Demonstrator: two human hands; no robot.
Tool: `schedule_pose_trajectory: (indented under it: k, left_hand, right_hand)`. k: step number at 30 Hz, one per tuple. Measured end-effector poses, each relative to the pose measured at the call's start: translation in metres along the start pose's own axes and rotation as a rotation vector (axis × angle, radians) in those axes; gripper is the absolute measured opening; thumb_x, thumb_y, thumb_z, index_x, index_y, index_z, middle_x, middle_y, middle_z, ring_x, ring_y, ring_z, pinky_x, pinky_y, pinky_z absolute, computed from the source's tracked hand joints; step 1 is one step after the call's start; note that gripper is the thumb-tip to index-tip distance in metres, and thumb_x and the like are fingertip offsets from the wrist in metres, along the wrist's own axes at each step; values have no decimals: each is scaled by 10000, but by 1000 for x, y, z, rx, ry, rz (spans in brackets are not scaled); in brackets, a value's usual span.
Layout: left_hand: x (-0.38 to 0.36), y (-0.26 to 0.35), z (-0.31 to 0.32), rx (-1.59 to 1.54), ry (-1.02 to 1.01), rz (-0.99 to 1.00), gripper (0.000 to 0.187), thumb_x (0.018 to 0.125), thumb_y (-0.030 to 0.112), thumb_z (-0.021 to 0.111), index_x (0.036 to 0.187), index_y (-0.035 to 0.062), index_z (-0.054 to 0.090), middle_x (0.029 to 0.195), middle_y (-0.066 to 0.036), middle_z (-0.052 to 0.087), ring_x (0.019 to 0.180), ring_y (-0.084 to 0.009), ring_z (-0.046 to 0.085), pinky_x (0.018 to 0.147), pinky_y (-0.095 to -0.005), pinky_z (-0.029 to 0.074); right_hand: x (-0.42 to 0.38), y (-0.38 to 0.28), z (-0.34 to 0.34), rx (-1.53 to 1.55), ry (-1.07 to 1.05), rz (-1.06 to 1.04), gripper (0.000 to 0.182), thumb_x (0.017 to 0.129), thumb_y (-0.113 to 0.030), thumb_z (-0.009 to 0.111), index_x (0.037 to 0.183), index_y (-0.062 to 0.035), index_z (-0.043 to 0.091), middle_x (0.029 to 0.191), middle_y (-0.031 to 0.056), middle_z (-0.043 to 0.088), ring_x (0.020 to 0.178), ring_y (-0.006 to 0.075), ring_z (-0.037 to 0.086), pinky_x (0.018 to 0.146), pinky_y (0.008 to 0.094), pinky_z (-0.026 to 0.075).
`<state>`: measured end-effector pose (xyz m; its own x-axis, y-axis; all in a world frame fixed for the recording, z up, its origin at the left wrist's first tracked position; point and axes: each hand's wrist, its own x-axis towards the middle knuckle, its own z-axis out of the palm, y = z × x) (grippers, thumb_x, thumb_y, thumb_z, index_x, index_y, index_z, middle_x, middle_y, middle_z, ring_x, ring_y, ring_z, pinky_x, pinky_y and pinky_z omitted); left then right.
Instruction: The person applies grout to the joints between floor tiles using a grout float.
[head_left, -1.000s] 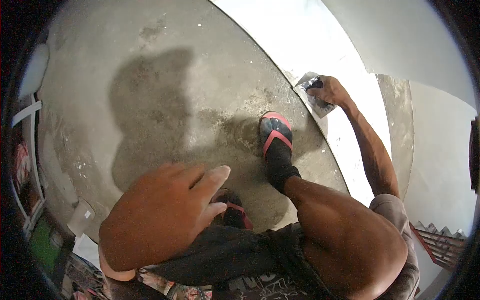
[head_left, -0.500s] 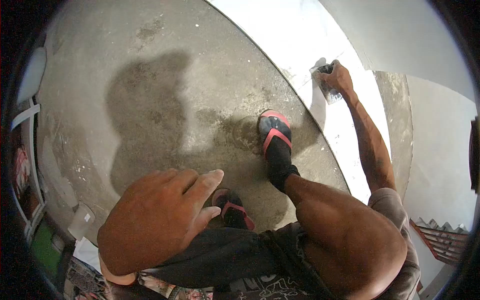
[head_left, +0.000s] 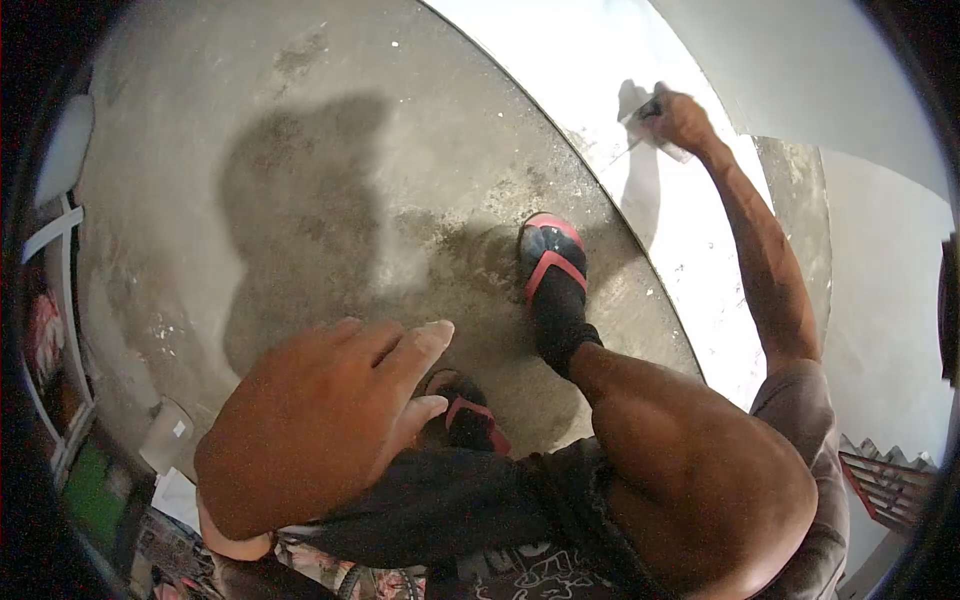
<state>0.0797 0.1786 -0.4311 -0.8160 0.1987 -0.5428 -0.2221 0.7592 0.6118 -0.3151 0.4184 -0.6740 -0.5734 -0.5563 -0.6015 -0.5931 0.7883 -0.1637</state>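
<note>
My right hand (head_left: 688, 122) is closed around the dark handle of a flat-bladed tool (head_left: 672, 150), partly blurred, over the bright white panel (head_left: 700, 260) at the upper right. The hand's shadow falls on the panel beside it. Nearer the camera, my left hand (head_left: 320, 420) hangs above my thigh, palm down, with thumb and index finger apart and nothing visible between them. Pale dust coats its fingertips.
My feet in black socks and red flip-flops (head_left: 555, 268) stand on the stained concrete floor (head_left: 430, 130). A white wall (head_left: 880, 240) rises at the right, near a slatted brown object (head_left: 885, 485). A white frame (head_left: 70, 330) stands at the left.
My right hand has moved up and slightly right with the tool, whose blade now shows at a different angle. My left hand has barely shifted.
</note>
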Motion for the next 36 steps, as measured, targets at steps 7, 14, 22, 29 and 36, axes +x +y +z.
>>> schedule_pose_trajectory:
  k: [7, 14, 22, 29, 36]
  left_hand:
    - [-6, -8, 5, -1, 32, 9, 470, 894, 279, 637, 1255, -4, 535, 912, -156, 629, 808, -318, 620, 729, -416, 503]
    - [-14, -13, 5, 12, 45, -6, 476, 888, 277, 642, 1265, 8, 532, 879, -142, 611, 788, -308, 612, 716, -405, 495]
    - [-21, -17, 8, -8, 39, -39, 489, 878, 267, 651, 1279, 20, 522, 900, -135, 604, 811, -301, 606, 731, -404, 490]
    - [-17, -14, -1, -33, -70, -112, 528, 898, 329, 619, 1335, 61, 495, 1056, -168, 623, 934, -360, 603, 829, -443, 478]
    - [-13, -14, -3, -80, -126, -127, 550, 905, 354, 608, 1361, 71, 486, 1124, -185, 633, 984, -381, 605, 873, -459, 476]
  right_hand:
    - [18, -18, -27, -134, 26, -230, 379, 823, -198, 714, 1131, -43, 557, 982, 154, 686, 928, 318, 676, 821, 445, 554]
    - [24, -35, -22, -230, 40, -465, 253, 828, -171, 684, 1054, -68, 638, 975, 159, 688, 909, 327, 670, 812, 422, 543]
    - [19, -44, -26, -245, 72, -381, 245, 875, -186, 648, 1063, -31, 615, 971, 151, 688, 915, 313, 683, 837, 398, 566]
    - [21, -47, -27, -306, 86, -493, 254, 901, -179, 642, 1102, -39, 576, 957, 158, 685, 860, 305, 680, 799, 404, 574]
    - [13, -48, -24, -163, 35, -408, 249, 889, -201, 650, 1078, -47, 596, 923, 183, 689, 866, 290, 686, 790, 403, 565]
